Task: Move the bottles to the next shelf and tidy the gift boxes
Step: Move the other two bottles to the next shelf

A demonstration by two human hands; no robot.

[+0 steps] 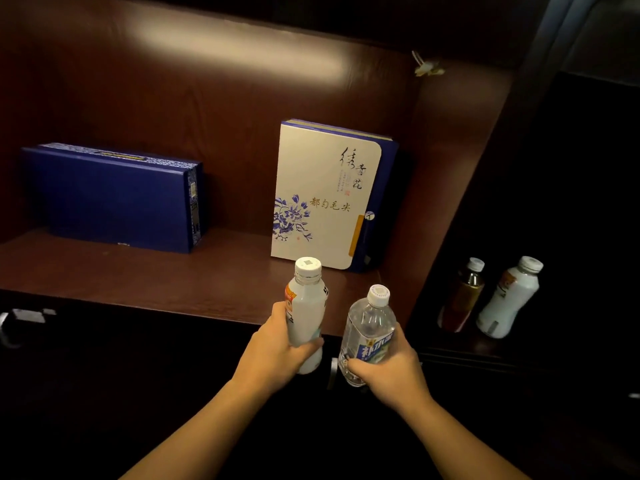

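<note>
My left hand (277, 351) grips a white milky bottle (306, 306) around its lower half, held upright in front of the shelf edge. My right hand (388, 368) holds a clear water bottle (370, 327) with a blue label, tilted slightly left. Both bottles hang just before the brown shelf (156, 282). On that shelf a white gift box (322, 199) with blue flowers stands upright at the right, and a dark blue gift box (114, 199) stands on its long edge at the left. In the darker compartment to the right stand a brown tea bottle (464, 299) and another white bottle (509, 299).
A dark vertical divider (460, 209) separates the two compartments. A small pale flower-shaped ornament (427, 67) sticks on the back wall at the upper right. A metal handle (332, 372) shows below the shelf edge between my hands, another (8, 327) at far left.
</note>
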